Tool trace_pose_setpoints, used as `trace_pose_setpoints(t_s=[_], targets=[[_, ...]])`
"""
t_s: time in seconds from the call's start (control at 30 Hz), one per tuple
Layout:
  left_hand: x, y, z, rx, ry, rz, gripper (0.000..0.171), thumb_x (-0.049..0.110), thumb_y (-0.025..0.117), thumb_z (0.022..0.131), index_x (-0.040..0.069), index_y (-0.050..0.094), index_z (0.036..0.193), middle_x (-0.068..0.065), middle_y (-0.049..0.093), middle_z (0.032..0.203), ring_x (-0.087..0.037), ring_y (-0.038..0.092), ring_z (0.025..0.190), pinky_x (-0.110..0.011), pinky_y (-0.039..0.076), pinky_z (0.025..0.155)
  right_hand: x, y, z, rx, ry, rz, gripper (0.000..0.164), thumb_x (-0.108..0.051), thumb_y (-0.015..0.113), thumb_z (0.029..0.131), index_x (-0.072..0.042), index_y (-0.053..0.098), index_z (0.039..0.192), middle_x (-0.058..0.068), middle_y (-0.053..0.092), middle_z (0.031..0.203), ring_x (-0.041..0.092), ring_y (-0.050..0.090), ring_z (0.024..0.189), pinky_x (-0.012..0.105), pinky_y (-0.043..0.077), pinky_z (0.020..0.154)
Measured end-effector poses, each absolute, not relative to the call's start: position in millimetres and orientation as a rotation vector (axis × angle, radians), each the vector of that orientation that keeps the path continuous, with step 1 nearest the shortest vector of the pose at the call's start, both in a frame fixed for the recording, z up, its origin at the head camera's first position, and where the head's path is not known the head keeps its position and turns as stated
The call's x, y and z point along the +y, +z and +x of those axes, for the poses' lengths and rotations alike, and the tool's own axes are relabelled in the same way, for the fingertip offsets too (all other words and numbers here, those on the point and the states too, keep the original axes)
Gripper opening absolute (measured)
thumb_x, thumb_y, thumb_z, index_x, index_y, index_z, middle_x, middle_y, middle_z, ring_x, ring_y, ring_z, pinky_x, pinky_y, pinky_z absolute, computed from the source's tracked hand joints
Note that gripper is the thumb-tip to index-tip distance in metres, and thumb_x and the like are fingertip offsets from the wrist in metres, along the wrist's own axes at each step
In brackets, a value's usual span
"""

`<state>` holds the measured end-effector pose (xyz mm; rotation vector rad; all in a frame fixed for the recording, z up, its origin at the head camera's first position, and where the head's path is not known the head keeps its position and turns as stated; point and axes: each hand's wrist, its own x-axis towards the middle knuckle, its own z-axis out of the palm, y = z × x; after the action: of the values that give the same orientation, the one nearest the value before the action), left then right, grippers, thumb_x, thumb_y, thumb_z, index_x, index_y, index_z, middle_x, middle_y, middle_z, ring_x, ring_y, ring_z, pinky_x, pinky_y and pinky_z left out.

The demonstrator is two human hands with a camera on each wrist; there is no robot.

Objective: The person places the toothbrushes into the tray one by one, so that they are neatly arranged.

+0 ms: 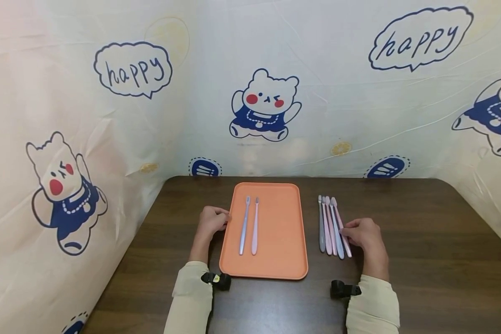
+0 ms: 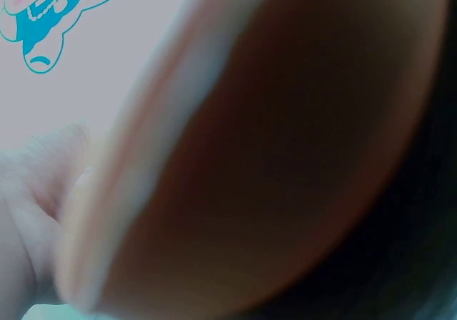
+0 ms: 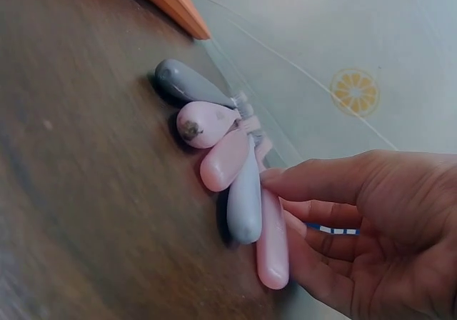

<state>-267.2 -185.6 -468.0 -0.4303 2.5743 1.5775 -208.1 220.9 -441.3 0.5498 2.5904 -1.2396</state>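
Pink plastic toothbrush [image 3: 272, 248], slim, lying at the right end of a fanned row on the bench [image 1: 434, 232], right of the tray; grip of the right hand [image 1: 363, 232] pinching it between thumb and fingers. Alongside, leftward: one pale blue toothbrush [image 3: 245, 198], two further pink toothbrushes [image 3: 227, 163], one grey toothbrush [image 3: 189, 83], heads all pointing away from the person. One orange rectangular tray [image 1: 279, 232], rounded corners, raised rim; on it, one blue toothbrush [image 1: 244, 229] and one pale pink toothbrush [image 1: 255, 232], side by side, apart. Left hand [image 1: 210, 221]: fingers against the tray's left rim; whether its grip clasps the rim, cannot tell. Bench: dark brown, wood-grained. Behind: creased pale sheet [image 1: 338, 102], printed with blue-clad bears and "happy" bubbles.
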Motion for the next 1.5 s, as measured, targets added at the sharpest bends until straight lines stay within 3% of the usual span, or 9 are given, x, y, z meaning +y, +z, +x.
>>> trace_pose_setpoints(t_s=[0.6, 1.5], targets=[[-185.6, -465.8, -267.2, 2.557, 1.564, -0.472, 0.023, 0.013, 0.068, 0.088, 0.001, 0.077, 0.106, -0.02, 0.07, 0.117, -0.021, 0.07, 0.087, -0.034, 0.064, 0.077, 217.7, -444.0, -210.5, 2.672, -1.116, 0.553, 0.03, -0.022, 0.068, 0.093, 0.004, 0.073, 0.106, 0.014, 0.068, 0.086, 0.023, 0.062, 0.077, 0.029, 0.047, 0.061], [-185.4, -468.2, -267.9, 2.55, 1.593, -0.466, 0.022, 0.01, 0.068, 0.089, 0.0, 0.077, 0.106, -0.021, 0.07, 0.116, -0.02, 0.071, 0.087, -0.035, 0.064, 0.078, 224.1, -441.9, -205.9, 2.674, -1.18, 0.541, 0.036, -0.024, 0.065, 0.094, 0.006, 0.071, 0.111, 0.02, 0.068, 0.096, 0.027, 0.061, 0.083, 0.031, 0.05, 0.064]])
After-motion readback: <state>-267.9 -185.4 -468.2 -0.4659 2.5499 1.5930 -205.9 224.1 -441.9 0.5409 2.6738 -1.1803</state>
